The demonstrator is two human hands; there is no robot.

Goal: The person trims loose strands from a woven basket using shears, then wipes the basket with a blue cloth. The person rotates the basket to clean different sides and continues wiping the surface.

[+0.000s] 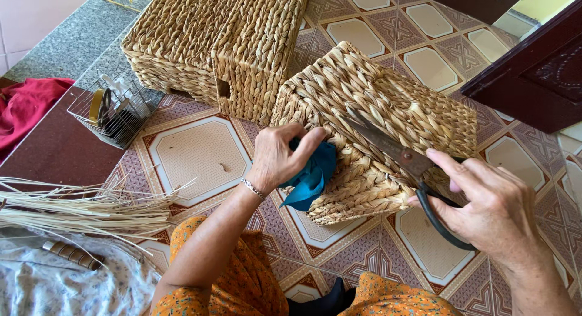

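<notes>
Two hands work on a woven basket (388,104) tipped on the tiled floor (200,152): the left hand (280,155) pinches a blue cloth (312,173) against its side, the right hand (485,207) grips black-handled scissors (412,170), blades lying on the weave.

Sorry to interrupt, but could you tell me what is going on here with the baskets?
A person sits on a tiled floor working on a woven basket turned on its side. The left hand presses a blue cloth against the basket's edge, while the right hand holds black-handled scissors with the blades laid on the weave. A second, larger basket sits behind, and loose straw lies to the left.
</notes>
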